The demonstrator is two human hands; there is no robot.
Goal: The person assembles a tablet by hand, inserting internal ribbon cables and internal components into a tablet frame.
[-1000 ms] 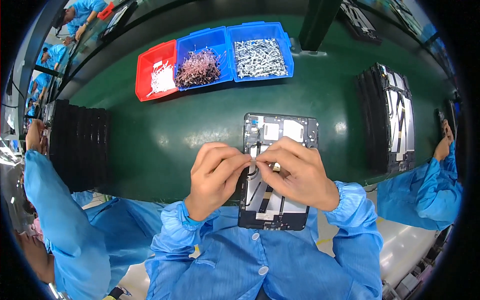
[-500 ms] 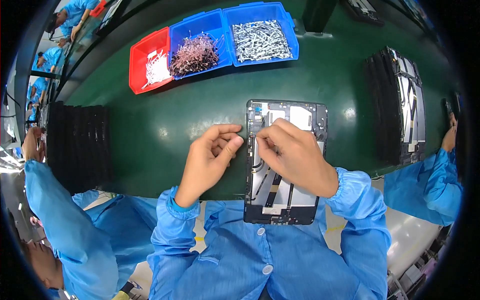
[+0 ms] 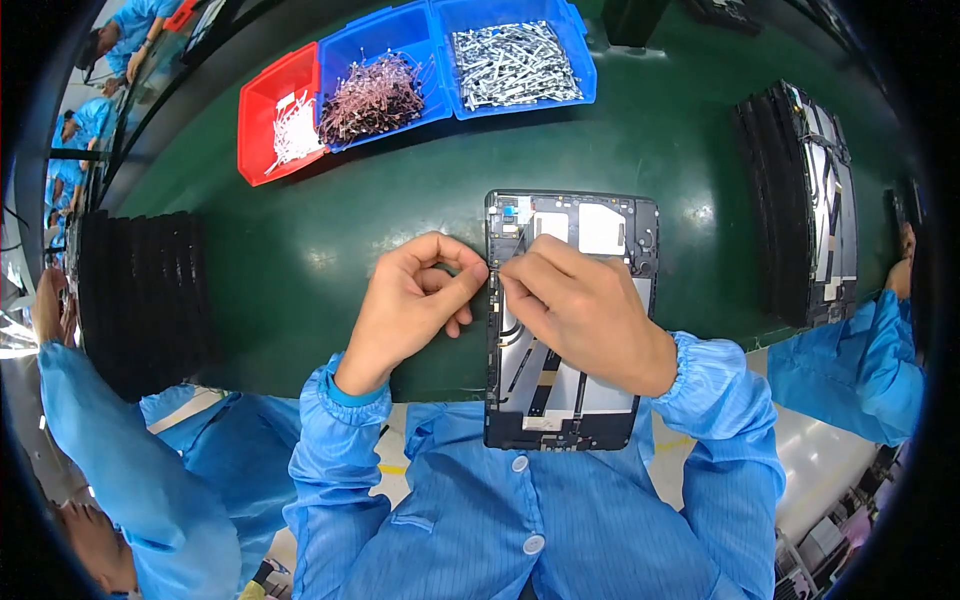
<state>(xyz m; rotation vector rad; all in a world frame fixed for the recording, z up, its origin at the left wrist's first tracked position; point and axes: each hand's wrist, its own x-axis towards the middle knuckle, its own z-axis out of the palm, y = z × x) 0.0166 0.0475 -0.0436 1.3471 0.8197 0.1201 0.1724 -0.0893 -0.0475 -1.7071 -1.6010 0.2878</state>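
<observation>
An opened tablet (image 3: 560, 413), its black frame, silver plates and dark ribbon cables exposed, lies in front of me, overhanging the table's near edge. At its upper left edge, my left hand (image 3: 415, 300) brings thumb and forefinger together in a pinch. My right hand (image 3: 590, 310) reaches over the tablet, fingers bent and pinched just beside the left fingertips. Whatever sits between the fingers of either hand is too small to make out. The right hand hides the middle of the tablet's inside.
Beyond the tablet stand a red bin (image 3: 258, 120) of white parts, a blue bin (image 3: 335, 45) of thin pinkish wires and another blue bin (image 3: 585, 60) of silvery strips. Stacked dark panels (image 3: 145, 300) stand left, opened tablets (image 3: 825, 200) right. Co-workers in blue sit on both sides.
My left thumb and forefinger have closed together at the tablet's edge. The right fingertips have shifted slightly left, toward the left hand. The view has shifted slightly.
</observation>
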